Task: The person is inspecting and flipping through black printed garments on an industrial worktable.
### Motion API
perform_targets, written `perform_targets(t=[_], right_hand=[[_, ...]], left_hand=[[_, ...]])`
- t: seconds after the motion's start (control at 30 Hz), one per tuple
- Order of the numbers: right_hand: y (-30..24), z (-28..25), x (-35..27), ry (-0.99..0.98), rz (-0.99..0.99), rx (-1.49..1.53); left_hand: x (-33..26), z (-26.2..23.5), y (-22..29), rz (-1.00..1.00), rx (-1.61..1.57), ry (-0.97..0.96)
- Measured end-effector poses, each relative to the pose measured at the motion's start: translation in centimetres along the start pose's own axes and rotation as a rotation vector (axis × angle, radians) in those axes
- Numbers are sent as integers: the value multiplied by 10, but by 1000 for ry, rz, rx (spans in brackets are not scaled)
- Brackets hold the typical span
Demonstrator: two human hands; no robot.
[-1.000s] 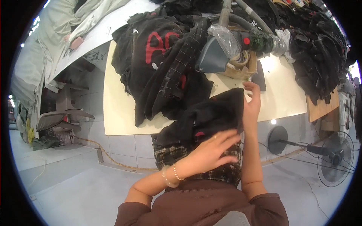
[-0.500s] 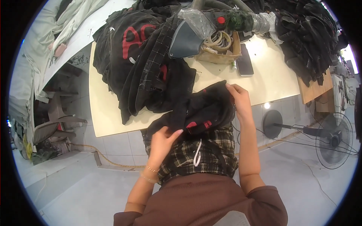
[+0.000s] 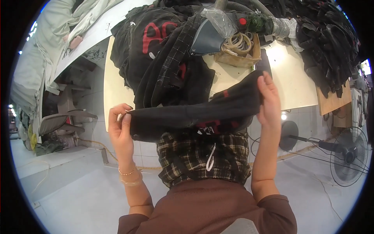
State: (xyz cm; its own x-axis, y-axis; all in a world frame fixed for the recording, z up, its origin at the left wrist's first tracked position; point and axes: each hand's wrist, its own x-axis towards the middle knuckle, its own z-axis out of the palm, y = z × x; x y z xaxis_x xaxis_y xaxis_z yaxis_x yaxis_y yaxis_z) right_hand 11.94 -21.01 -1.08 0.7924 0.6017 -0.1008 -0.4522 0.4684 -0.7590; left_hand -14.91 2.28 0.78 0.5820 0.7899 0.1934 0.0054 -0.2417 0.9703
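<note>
A black fabric piece [image 3: 187, 117] with red print is stretched across my lap, above the plaid trousers. My left hand [image 3: 121, 123] pinches its left end between thumb and fingers. At the other end, my right hand [image 3: 269, 97] grips the raised upper corner, thumb in front and part of the fingers hidden by the cloth. The middle of the piece sags a little, and its lower edge shows red and white print. Behind it lies a pile of black garments [image 3: 128, 66] with large red lettering and a checked strip, on a cream table [image 3: 294, 84].
Beyond the fabric stand a box [image 3: 237, 60] of tape rolls and a blue-grey nozzle [image 3: 206, 39] partly wrapped in clear plastic. More black garments [image 3: 327, 50] are heaped at the far right. A pedestal fan [image 3: 349, 155] is on the right, a chair [image 3: 62, 119] on the left.
My left hand has moved left and up, taking the fabric's left end with it. My right hand has risen slightly to the right. The bunched cloth is now drawn out wide.
</note>
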Motion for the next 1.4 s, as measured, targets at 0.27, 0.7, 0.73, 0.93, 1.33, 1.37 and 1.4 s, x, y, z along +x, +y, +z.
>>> perform_targets(t=[0.27,0.7,0.73,0.93,1.33,1.37,1.4], right_hand=[[-14,-108,19,435,-36,-1746],[61,-21,-7,-53,-259,-2134],[57,-37,-5,-111,-171,-2069],[29,-36,-29,-281,-179,-1399],[-51,76,-37,-129,-704,-488],[-48,70,-35,-136,-705,-487],[-44,62,-31,-106,-674,-400]], left_hand=[[-13,48,-61,-220,207,-121],[-88,86,-130,-728,140,-386],[-90,96,-132,-732,105,-446],[-107,131,-157,-553,247,-494],[5,25,76,96,-131,-11],[3,22,76,216,-196,61],[3,19,76,335,-260,131]])
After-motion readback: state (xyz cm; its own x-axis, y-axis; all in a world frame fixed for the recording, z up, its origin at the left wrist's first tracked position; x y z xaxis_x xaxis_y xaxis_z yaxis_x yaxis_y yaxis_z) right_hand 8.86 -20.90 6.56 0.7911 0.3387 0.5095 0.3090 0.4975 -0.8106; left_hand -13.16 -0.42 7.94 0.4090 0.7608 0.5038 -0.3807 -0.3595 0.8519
